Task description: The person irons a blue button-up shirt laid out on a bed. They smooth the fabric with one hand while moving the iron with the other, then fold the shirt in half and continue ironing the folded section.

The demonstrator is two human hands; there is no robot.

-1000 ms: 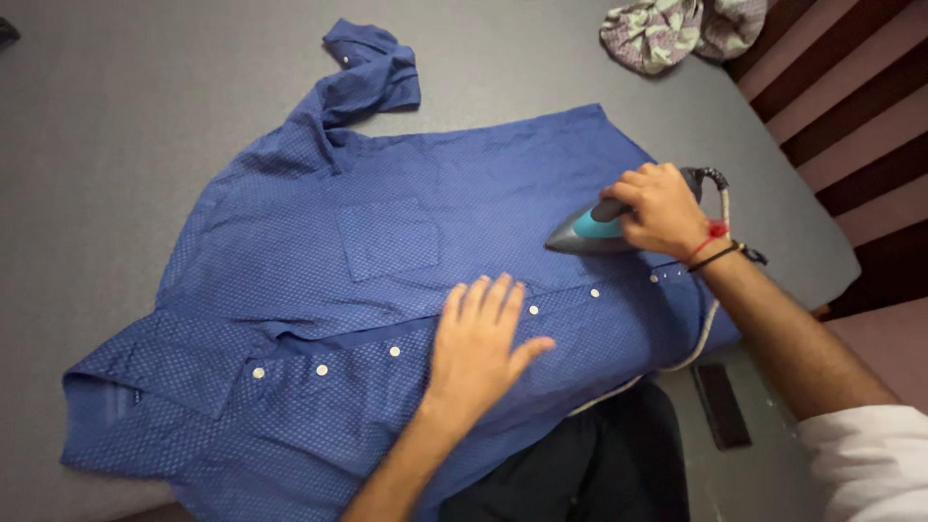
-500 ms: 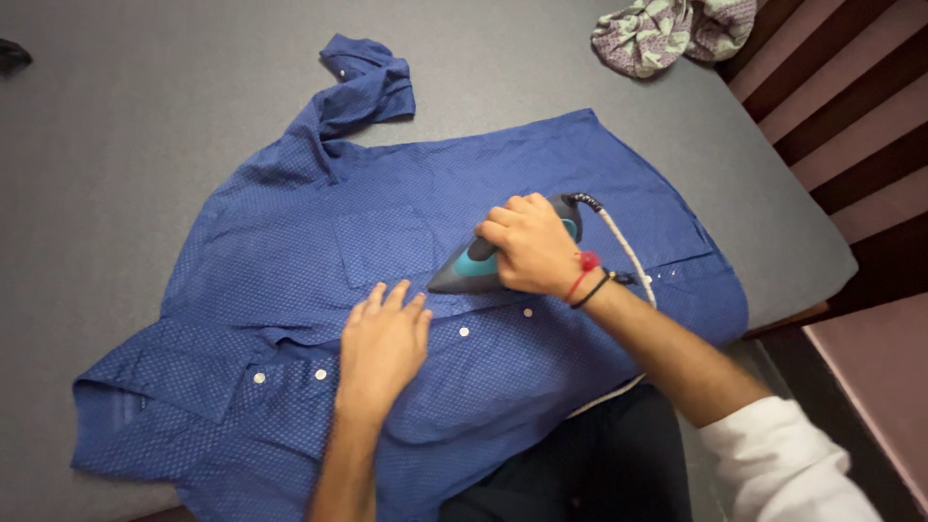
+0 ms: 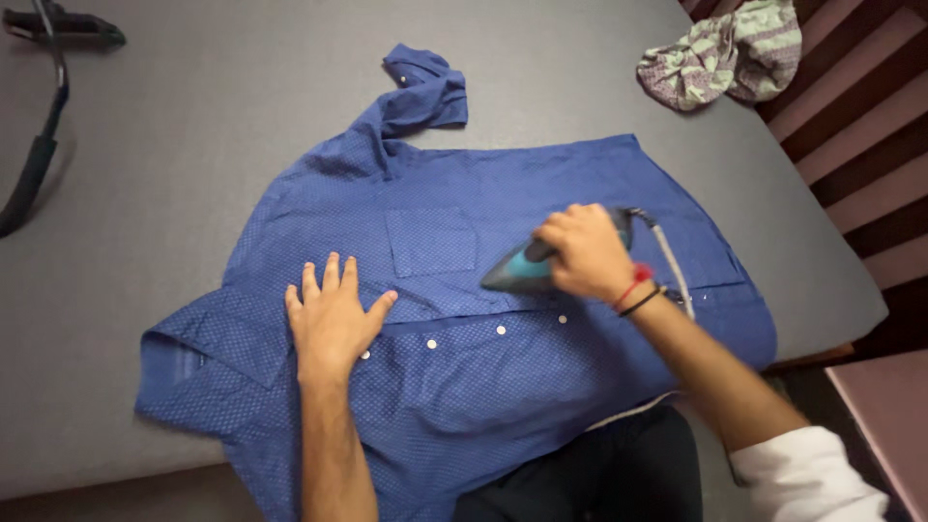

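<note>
A blue dotted button-up shirt [image 3: 483,203] lies spread flat on a grey padded surface [image 3: 213,135], its collar at the left and one sleeve folded toward the back. My left hand [image 3: 331,314] presses flat on the shirt beside the button placket, fingers apart. My right hand [image 3: 585,251] grips the handle of a teal and dark iron [image 3: 517,274], whose nose points left just right of the chest pocket. The iron's cord [image 3: 672,266] trails past my wrist.
A crumpled striped cloth [image 3: 720,53] lies at the back right corner. A dark strap-like object [image 3: 39,145] lies at the far left. Wooden slats [image 3: 851,126] run along the right beyond the surface's edge.
The iron has slid leftward across the shirt from the right hem toward the pocket. My left hand has also moved left along the placket, toward the collar.
</note>
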